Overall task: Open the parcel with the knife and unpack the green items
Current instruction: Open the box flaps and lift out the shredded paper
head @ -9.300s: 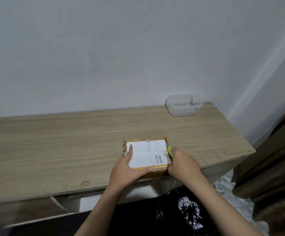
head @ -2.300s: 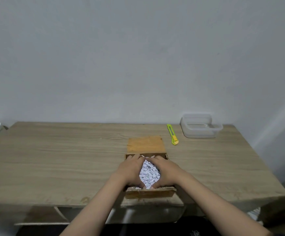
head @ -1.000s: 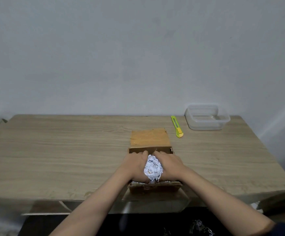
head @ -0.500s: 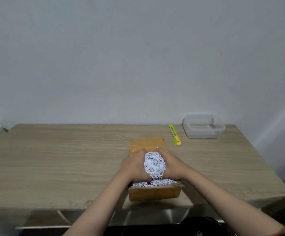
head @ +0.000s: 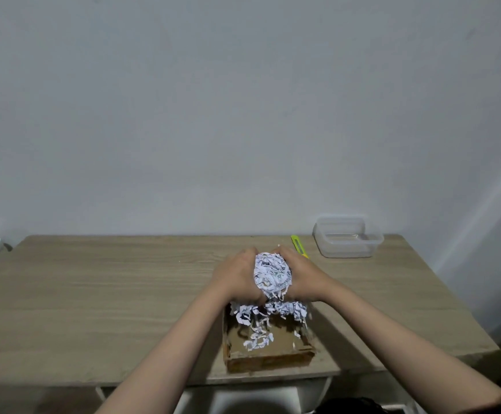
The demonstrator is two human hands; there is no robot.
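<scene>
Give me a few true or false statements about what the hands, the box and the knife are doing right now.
1. Both hands, left hand and right hand, cup a ball of shredded paper. True.
2. The knife is in the right hand. False: it lies on the table.
3. The cardboard box is sealed. False: it is open, with loose shreds inside.
4. The clear plastic container sits at the table's far right. True.
5. Green items lie unpacked on the table. False: none are visible.

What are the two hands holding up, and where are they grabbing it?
A clump of shredded paper, pressed between the left hand and right hand on its two sides, above the open cardboard box.
</scene>
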